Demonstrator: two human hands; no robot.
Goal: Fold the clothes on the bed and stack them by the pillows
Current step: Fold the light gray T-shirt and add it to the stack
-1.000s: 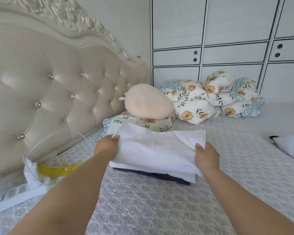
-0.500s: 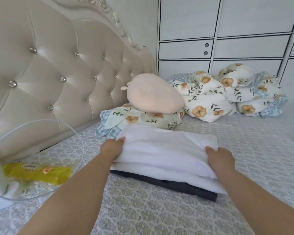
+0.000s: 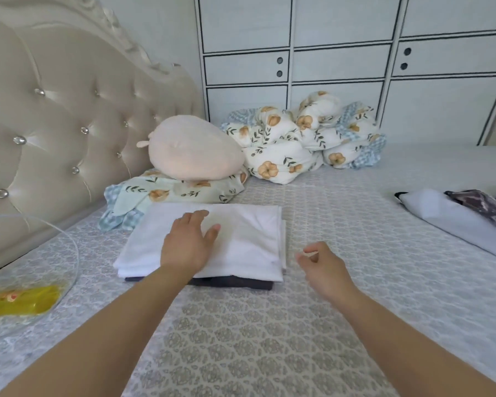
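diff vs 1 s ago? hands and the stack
Both hands let go of the white folded garment. The left hand now rests flat on top of it; the right hand has drawn back off it, loosely curled over the bed. The stack still sits on the dark garment by the pillows.

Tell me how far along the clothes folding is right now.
Done: a folded white garment sits on a folded dark garment by the floral pillow. In hand: the left hand rests flat on the stack; the right hand is off it. Left: unfolded clothes at the right.
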